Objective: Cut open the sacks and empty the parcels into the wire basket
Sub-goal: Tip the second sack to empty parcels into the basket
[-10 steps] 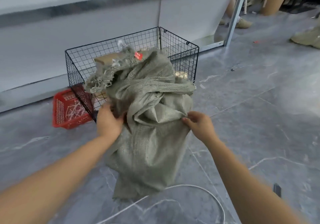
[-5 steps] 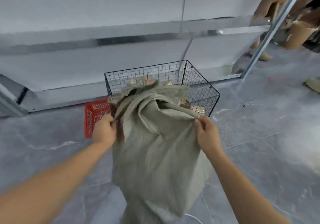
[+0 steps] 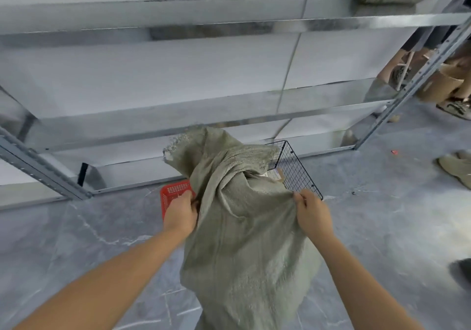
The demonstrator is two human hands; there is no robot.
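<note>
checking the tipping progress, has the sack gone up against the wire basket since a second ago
Yes. The sack has been lifted: it slumped level with the wire basket rim, and now both hands hold it up, covering most of the basket.

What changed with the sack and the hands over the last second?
The sack was lifted and pulled upright, so it now hides most of the wire basket, and the view tilted up toward the shelving. Unchanged: the left hand and right hand still grip its sides, and the red basket sits beside.
</note>
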